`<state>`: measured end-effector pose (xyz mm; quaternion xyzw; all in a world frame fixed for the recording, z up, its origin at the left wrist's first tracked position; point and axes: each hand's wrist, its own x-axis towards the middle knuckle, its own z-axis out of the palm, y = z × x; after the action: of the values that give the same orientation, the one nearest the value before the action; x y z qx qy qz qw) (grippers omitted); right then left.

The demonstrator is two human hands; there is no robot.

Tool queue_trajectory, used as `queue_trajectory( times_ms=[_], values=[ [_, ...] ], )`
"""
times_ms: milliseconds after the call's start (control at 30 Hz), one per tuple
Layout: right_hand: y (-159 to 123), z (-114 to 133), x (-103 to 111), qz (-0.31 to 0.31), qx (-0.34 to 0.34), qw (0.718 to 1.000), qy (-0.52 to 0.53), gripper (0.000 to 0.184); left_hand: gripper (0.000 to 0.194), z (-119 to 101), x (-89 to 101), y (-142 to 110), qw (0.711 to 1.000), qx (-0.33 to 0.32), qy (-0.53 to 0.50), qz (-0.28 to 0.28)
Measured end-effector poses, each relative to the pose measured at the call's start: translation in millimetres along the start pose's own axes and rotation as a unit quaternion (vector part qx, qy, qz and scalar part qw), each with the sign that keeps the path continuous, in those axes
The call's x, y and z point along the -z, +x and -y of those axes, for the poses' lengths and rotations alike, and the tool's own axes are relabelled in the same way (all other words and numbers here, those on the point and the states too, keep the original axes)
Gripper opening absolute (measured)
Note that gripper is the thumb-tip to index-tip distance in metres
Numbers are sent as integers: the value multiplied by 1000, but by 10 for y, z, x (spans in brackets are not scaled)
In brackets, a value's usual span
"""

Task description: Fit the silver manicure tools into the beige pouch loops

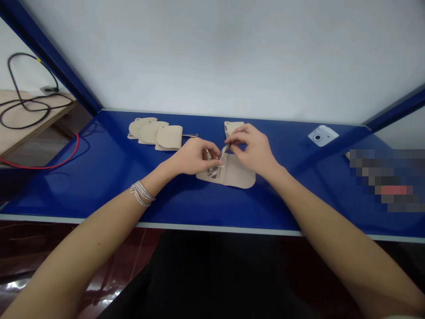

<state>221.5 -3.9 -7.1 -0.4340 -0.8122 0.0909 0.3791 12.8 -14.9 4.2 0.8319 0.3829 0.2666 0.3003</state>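
Observation:
An unfolded beige case (239,172) lies flat on the blue table, its flap to the right. Shiny metal tools (214,172) show in its left part; one at the lower left looks like a nail clipper. My left hand (196,156) is closed at the case's left part, thumb and fingers pinching its upper edge. Over the case's top, my right hand (250,146) is closed in a pinch on a slim metal tool (223,151), tilted with its lower end at the case. The fingers partly hide the tool, so its exact kind is unclear.
Several folded beige cases (170,136) overlap at the back left, with metal tweezers (190,135) beside them. Another beige case (232,126) lies behind my right hand. A white camera-like device (322,135) sits at the right. A red cable (71,155) crosses the left edge.

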Motion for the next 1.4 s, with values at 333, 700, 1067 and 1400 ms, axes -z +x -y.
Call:
queue_trajectory(
  times_ms=[333,700,1067,1400],
  values=[
    [7,39,78,44,51,997,31,18,19,20,10,4,999,-5,-1,-43],
    [-93,229,-157,21,-92,953,287,19,16,-33,66,-8,988,19,13,-150],
    [-42,176,-164,-9,-181,888,422,28,23,-94,17,-29,992,-29,-8,-120],
    [-50,133,-144,8,-131,922,365,23,18,-108,-8,-31,991,7,1,-133]
  ],
)
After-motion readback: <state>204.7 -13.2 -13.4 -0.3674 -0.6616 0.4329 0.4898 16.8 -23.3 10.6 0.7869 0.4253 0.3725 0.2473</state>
